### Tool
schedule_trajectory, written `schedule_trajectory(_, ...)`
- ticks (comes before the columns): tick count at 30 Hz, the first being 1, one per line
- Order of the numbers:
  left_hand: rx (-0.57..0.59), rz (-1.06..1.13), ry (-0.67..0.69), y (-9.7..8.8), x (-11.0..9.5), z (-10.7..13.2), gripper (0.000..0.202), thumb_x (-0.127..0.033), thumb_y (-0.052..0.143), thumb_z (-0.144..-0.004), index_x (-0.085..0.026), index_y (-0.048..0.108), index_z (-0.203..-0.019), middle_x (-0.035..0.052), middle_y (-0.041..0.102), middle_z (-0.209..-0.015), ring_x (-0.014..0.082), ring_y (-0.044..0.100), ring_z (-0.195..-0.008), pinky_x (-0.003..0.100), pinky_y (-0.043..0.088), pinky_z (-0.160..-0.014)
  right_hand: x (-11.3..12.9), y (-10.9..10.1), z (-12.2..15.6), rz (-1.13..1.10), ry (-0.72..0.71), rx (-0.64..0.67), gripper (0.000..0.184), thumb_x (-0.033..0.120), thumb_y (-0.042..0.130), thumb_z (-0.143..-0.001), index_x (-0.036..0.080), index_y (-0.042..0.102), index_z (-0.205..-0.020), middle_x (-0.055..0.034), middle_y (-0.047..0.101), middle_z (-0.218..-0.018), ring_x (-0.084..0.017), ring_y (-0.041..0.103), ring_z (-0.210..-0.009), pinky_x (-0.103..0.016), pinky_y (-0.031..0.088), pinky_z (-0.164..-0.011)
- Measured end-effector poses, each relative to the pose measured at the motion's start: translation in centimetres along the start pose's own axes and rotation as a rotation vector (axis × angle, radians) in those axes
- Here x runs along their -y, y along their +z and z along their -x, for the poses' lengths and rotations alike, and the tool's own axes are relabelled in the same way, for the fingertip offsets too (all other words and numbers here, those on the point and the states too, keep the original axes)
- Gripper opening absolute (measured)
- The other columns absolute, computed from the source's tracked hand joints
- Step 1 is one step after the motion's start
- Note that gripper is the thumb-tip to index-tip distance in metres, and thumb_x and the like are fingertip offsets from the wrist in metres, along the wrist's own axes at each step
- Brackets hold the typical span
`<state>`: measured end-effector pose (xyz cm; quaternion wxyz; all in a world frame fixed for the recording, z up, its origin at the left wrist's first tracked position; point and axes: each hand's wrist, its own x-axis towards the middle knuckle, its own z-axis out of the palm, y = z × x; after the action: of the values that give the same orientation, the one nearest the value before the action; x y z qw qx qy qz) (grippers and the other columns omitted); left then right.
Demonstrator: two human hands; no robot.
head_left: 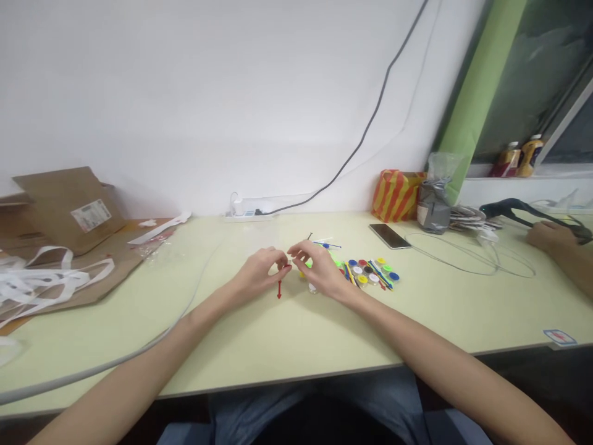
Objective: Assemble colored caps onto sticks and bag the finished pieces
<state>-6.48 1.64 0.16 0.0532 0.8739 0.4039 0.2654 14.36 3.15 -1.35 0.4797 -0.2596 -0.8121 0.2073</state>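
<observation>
Bringing both bare hands together above the pale green bench (pixel 296 346), the person works just left of a cluster of small clear pots with bright round plastic caps (pixel 371 271), the landmark for everything here. The work in hand sits at the fingertips, a little left of the pots. The left hand (pixel 257 273) has its grip pressed nearly closed around a tiny red plastic piece (pixel 288 266), though whether it truly pinches that piece is impossible to tell at this size. The right hand (pixel 319 269) curves down beside it, nearer the pots, its fingers hiding whatever lies beneath, so its grip cannot be told either. A thin red plastic stick with an arrow-shaped end (pixel 279 289) lies on the bench just below the left fingertips, left of the pots; its long axis runs toward and away from the person, with the arrowhead toward the person. Just beyond the right hand and left of the pots lies a slim blue plastic stick (pixel 327 245). Farther back and right of the pots rests a black smartphone (pixel 390 235), and well right of the pots a co-worker's hand (pixel 549 235) rests near a coil of thin grey wire (pixel 467 256).
</observation>
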Motion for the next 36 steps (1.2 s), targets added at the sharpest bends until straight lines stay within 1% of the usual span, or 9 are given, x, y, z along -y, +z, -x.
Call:
schedule_trajectory(2,-0.056,-0.05,-0.037,0.0,0.5,0.0,0.018,-0.037,0.054,-0.097,-0.022,0.058,-0.088,0.0013,0.064,-0.089,0.0193,0.059,-0.082,0.033,0.043,-0.076,0.0,-0.1,0.1,0.147,-0.027,0.06,0.023,0.008,0.051,-0.093,0.019,0.067,-0.105,-0.0066,0.067,-0.101,-0.017,0.063,-0.089,-0.031,0.049,-0.083)
schedule_trajectory(6,-0.118,-0.098,-0.101,0.1,1.5,-0.1,0.015,-0.036,0.057,-0.093,-0.022,0.055,-0.087,0.0005,0.064,-0.088,0.0187,0.059,-0.079,0.032,0.043,-0.073,0.5,0.3,0.7,0.385,-0.15,0.387,0.021,0.01,0.052,-0.097,0.017,0.071,-0.103,-0.01,0.069,-0.105,-0.022,0.061,-0.104,-0.038,0.045,-0.094)
schedule_trajectory(11,-0.149,-0.076,-0.104,0.1,1.8,-0.1,0.025,-0.037,0.058,-0.093,-0.025,0.057,-0.115,-0.0009,0.064,-0.09,0.0166,0.06,-0.079,0.03,0.044,-0.072,1.5,1.0,1.0,0.455,-0.206,0.551,0.021,0.016,0.051,-0.102,0.014,0.072,-0.1,-0.0131,0.07,-0.113,-0.024,0.058,-0.118,-0.041,0.041,-0.101)
schedule_trajectory(16,-0.119,-0.064,-0.104,0.0,1.5,-0.1,0.027,-0.048,0.06,-0.093,-0.022,0.062,-0.086,-0.0011,0.061,-0.077,0.0148,0.056,-0.069,0.028,0.039,-0.065,2.0,0.6,0.6,0.384,-0.232,0.604,0.015,0.009,0.06,-0.095,0.016,0.074,-0.096,-0.0091,0.073,-0.105,-0.022,0.061,-0.111,-0.038,0.042,-0.096)
schedule_trajectory(20,-0.192,-0.007,-0.116,0.2,1.3,-0.2,0.028,-0.048,0.06,-0.093,-0.021,0.063,-0.084,-0.0016,0.059,-0.071,0.014,0.053,-0.064,0.028,0.038,-0.061,1.4,0.7,0.6,0.368,-0.231,0.573,0.018,0.006,0.062,-0.092,0.017,0.075,-0.097,-0.0077,0.072,-0.093,-0.02,0.061,-0.098,-0.033,0.043,-0.089)
schedule_trajectory(26,-0.223,0.093,-0.015,0.2,0.5,-0.3,0.017,-0.034,0.055,-0.097,-0.022,0.064,-0.105,0.0035,0.065,-0.096,0.0163,0.061,-0.084,0.031,0.049,-0.076,0.8,1.1,0.6,0.356,-0.235,0.536,0.016,0.006,0.062,-0.092,0.017,0.075,-0.093,-0.007,0.071,-0.088,-0.02,0.06,-0.092,-0.033,0.042,-0.085)
schedule_trajectory(29,-0.229,0.14,-0.022,0.3,0.4,-0.2,0.018,-0.033,0.058,-0.095,-0.022,0.061,-0.109,0.0032,0.065,-0.097,0.0178,0.063,-0.09,0.034,0.052,-0.083,1.5,1.0,0.4,0.248,-0.258,0.474,0.019,0.003,0.061,-0.091,0.017,0.073,-0.086,-0.0072,0.071,-0.093,-0.02,0.061,-0.096,-0.033,0.045,-0.088)
schedule_trajectory(32,-0.24,0.208,-0.042,0.2,0.2,-0.2,0.016,-0.034,0.063,-0.091,-0.021,0.06,-0.101,0.0028,0.066,-0.097,0.0188,0.064,-0.092,0.036,0.054,-0.085,2.6,0.4,0.1,0.03,-0.246,0.323,0.022,0.003,0.059,-0.091,0.019,0.072,-0.084,-0.0061,0.072,-0.096,-0.019,0.063,-0.096,-0.033,0.048,-0.09)
schedule_trajectory(36,-0.241,0.331,-0.072,-0.1,-0.5,-0.3,0.02,-0.037,0.068,-0.089,-0.021,0.062,-0.098,0.0031,0.068,-0.096,0.0194,0.067,-0.092,0.037,0.057,-0.087,3.3,-0.5,-0.4,-0.232,-0.039,0.05,0.014,0.012,0.063,-0.089,0.02,0.072,-0.083,-0.0031,0.072,-0.091,-0.018,0.068,-0.092,-0.032,0.051,-0.089)
